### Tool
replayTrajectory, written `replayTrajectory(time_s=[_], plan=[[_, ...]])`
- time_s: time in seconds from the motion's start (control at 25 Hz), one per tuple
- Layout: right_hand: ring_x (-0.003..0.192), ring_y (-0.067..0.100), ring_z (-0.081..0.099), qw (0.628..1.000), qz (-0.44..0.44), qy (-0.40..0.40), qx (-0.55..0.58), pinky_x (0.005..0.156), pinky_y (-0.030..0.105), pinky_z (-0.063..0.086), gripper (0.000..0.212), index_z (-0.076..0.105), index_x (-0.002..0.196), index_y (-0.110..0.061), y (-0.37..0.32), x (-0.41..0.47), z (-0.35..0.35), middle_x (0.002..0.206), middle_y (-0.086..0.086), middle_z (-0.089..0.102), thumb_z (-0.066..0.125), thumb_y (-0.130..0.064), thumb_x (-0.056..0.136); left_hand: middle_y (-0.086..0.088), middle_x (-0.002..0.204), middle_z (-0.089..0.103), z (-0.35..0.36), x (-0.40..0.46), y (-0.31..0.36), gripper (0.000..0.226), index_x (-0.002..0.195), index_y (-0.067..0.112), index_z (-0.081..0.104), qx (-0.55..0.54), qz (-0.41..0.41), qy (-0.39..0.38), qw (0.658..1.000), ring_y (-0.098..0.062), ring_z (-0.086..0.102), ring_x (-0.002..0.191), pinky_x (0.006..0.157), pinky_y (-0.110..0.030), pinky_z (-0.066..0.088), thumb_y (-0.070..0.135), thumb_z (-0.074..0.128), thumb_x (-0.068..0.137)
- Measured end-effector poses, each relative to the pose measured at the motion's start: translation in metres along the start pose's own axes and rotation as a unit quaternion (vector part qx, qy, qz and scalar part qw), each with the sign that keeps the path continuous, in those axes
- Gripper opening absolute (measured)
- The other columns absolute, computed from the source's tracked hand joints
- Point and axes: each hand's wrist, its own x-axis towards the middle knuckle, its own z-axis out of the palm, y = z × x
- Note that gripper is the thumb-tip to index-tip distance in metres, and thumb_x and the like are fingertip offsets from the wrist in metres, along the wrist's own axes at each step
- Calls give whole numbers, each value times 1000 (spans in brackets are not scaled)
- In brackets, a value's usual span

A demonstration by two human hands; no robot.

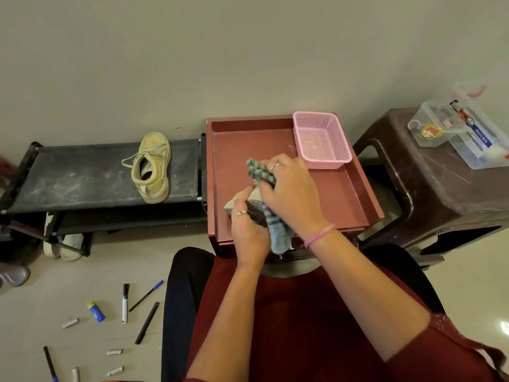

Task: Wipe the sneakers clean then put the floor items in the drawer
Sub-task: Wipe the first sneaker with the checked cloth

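Tan canvas sneaker (pixel 239 200) stays steady gripped in my left hand (pixel 248 230), letting my right hand (pixel 289 194) rub with the clutched green checked cloth (pixel 260 172).

The drawer unit (pixel 355 188) stands against the wall. In its top tray, at the back right corner, sits a basket (pixel 321 139). Left of the unit is a shoe rack (pixel 82 177) with one sneaker (pixel 151 168) on top. Right of the unit is a stool (pixel 429 183) bearing a box (pixel 468 133). On the floor, before the rack, lie pens (pixel 147 322) and a marker (pixel 125 303).
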Motion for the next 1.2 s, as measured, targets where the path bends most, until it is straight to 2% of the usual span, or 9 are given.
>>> replayTrajectory(time_s=[0.16, 0.28, 0.36, 0.48, 0.6, 0.72, 0.84, 0.92, 1.2], plan=[[99, 28, 50, 993, 105, -44, -21, 65, 30, 33, 16, 66, 91, -11, 25, 44, -7, 86, 4, 58, 51, -15, 88, 6, 126, 56, 0, -2, -16, 88, 126, 33, 49, 14, 41, -38, 998, -11, 55, 117, 97, -31, 50, 14, 92, 52], [99, 24, 49, 998, -51, -21, -17, 73, 29, 41, 29, 67, 105, -12, -7, 7, -3, 103, 1, 64, 44, -14, 86, -8, 127, 57, 9, -7, -10, 65, 128, 17, 47, 33, -2, -33, 999, -8, 54, 116, 97, -37, 51, 2, 76, 73], [102, 30, 55, 995, -98, 12, 33, 82, 42, 50, 39, 68, 110, -10, -39, -41, 8, 110, 5, 65, 40, -16, 84, -17, 131, 49, 8, -9, 0, 38, 130, 5, 43, -176, -87, -11, 980, -13, 43, 125, 100, -38, 48, -3, 48, 94], [102, 30, 53, 983, -32, 124, 131, 90, 28, 44, 39, 66, 112, -4, -11, -39, 14, 110, 10, 65, 42, -12, 82, -8, 121, 58, 15, -2, -7, 47, 130, 5, 45, -42, -15, 15, 999, -6, 58, 114, 91, -26, 51, -9, 59, 88], [99, 24, 53, 956, 22, 142, 255, 90, 34, 45, 21, 65, 109, -7, 29, 3, 13, 106, 6, 64, 56, -8, 89, -11, 123, 59, -1, 10, -1, 79, 123, 17, 47, -176, -48, -1, 983, -18, 61, 115, 95, -37, 52, -15, 77, 58], [100, 24, 58, 931, 63, 131, 334, 89, 41, 48, 15, 64, 105, -12, 21, 14, 37, 104, 6, 65, 57, -16, 93, -10, 123, 59, -2, 8, -1, 79, 121, 19, 48, -228, -67, 11, 971, -16, 62, 114, 94, -37, 53, -21, 77, 59], [99, 19, 63, 847, 263, 136, 441, 90, 47, 50, 13, 63, 102, -17, 31, 6, 54, 101, 3, 68, 60, -25, 93, -9, 122, 59, -5, 0, -1, 76, 123, 16, 46, -220, -73, 14, 973, -11, 63, 110, 89, -31, 54, -16, 79, 62], [97, 16, 65, 816, 303, 114, 478, 90, 47, 51, 18, 65, 104, -15, 35, 1, 55, 100, 0, 70, 61, -27, 92, -6, 119, 60, -6, 1, 2, 73, 124, 15, 45, -207, -68, 15, 976, -7, 64, 106, 89, -31, 54, -15, 78, 66], [105, 19, 53, 953, 18, 128, 275, 95, 26, 40, 31, 64, 112, -8, -14, -20, 44, 113, 2, 63, 56, 0, 83, 0, 112, 61, -16, 6, 0, 74, 127, 11, 42, -199, -81, 46, 976, 8, 64, 96, 78, -13, 51, -25, 70, 69]])
